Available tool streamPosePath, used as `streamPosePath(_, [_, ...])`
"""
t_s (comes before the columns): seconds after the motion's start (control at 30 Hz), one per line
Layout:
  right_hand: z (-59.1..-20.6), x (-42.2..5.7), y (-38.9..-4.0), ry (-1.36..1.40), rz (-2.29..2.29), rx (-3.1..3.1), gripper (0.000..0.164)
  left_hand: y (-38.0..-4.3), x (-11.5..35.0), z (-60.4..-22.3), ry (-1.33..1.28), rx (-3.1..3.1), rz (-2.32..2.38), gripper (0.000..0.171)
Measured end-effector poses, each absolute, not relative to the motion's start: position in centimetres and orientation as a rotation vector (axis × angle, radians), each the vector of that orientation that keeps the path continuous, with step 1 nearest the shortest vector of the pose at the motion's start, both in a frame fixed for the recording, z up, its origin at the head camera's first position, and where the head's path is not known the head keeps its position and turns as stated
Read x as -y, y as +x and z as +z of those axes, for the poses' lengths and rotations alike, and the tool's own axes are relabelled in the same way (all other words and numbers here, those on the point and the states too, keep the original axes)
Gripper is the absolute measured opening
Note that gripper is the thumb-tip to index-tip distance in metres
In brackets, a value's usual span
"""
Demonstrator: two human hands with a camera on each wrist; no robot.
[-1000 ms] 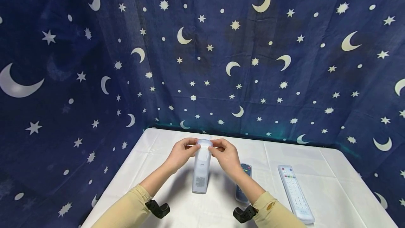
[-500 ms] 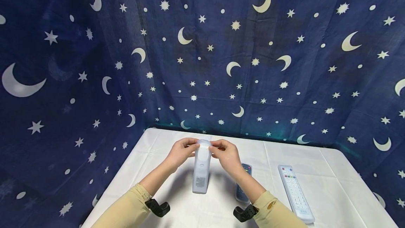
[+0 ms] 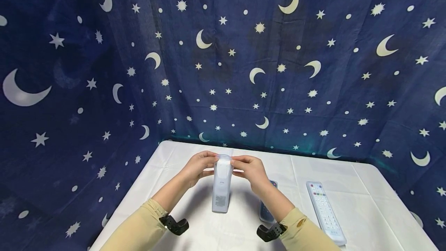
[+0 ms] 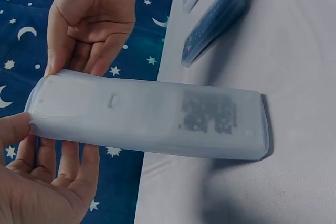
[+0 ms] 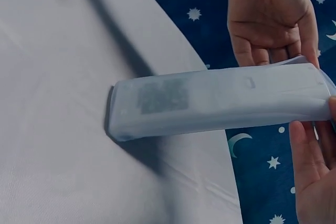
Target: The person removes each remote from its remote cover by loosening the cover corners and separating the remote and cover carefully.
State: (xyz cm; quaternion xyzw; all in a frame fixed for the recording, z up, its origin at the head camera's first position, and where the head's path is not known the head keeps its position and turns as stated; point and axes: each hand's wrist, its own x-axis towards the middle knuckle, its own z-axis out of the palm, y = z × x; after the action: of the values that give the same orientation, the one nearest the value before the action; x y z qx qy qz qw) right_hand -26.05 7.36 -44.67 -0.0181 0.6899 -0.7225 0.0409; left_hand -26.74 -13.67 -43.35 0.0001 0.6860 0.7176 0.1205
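A pale remote control [image 3: 222, 189] in a translucent cover leans up from the table, its back towards me and its lower end on the cloth. My left hand [image 3: 198, 168] pinches the left side of its upper end between thumb and fingers. At the opposite side, my right hand [image 3: 251, 170] pinches the same end. In the right wrist view, the cover [image 5: 294, 62] stands slightly loose around the remote's upper end. A dark printed label [image 4: 209, 111] shows through near the lower end in the left wrist view. The remote's button side is hidden.
A dark covered remote [image 3: 266, 215] lies beyond my right forearm, partly hidden by it. Farther right lies a white covered remote [image 3: 325, 214] with its buttons up. The white table [image 3: 369, 204] ends before a dark blue curtain [image 3: 244, 49] with moons and stars.
Both hands have shifted slightly at the remote's upper end, and their lower fingers now reach farther down beside it. The remote and the other two on the table stay put.
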Motion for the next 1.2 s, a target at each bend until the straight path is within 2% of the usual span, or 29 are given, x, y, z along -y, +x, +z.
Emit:
streamPosePath(0.17, [-44.7, -7.5, -26.3, 0.0, -2.219, -2.012, 0.03, -27.0, 13.7, -43.5, -0.053, -1.909, 2.125, 0.028])
streamPosePath(0.33, [-44.7, -7.4, -26.3, 0.061, -2.245, -1.913, 0.028, -27.0, 13.7, -43.8, -0.125, -1.823, 2.141, 0.037])
streamPosePath(0.5, [-44.8, -7.3, -26.1, 0.115, -2.254, -1.854, 0.027, -26.8, 13.7, -44.7, -0.154, -1.732, 2.16, 0.038])
streamPosePath(0.77, [-45.3, -7.2, -26.0, 0.14, -2.29, -1.802, 0.031, -25.5, 15.0, -46.9, 0.144, -1.764, 2.024, 0.057])
streamPosePath(0.9, [-45.5, -7.2, -26.1, 0.143, -2.295, -1.785, 0.033, -24.6, 15.6, -48.0, 0.331, -1.981, 1.871, 0.061])
streamPosePath(1.2, [-46.6, -7.0, -26.0, 0.151, -2.268, -1.802, 0.028, -24.0, 15.5, -49.0, 0.486, -2.217, 1.771, 0.044])
